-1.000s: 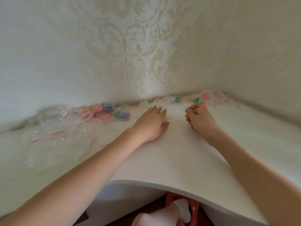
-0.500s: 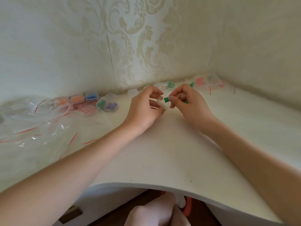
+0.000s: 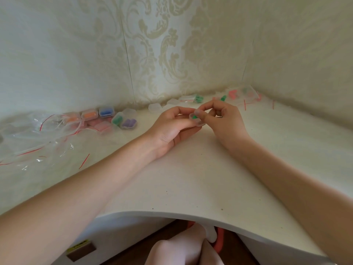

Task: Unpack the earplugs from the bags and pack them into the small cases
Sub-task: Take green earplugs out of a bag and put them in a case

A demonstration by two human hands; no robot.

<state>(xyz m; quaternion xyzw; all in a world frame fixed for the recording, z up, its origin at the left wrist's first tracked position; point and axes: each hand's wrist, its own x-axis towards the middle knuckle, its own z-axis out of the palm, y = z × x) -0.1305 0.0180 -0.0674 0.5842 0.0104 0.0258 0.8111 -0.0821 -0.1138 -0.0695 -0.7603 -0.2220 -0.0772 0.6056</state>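
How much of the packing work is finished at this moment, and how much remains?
Done: several small clear filled cases sit by the wall, beside empty clear bags. In hand: left hand holds a clear case while right hand presses in a green earplug. Left: unopened bags of earplugs and empty cases.

Front of the counter [image 3: 191, 184] is wide open; filled cases [image 3: 107, 117] and bags [image 3: 38, 138] crowd the back-left, more bags [image 3: 246, 94] jam the corner.
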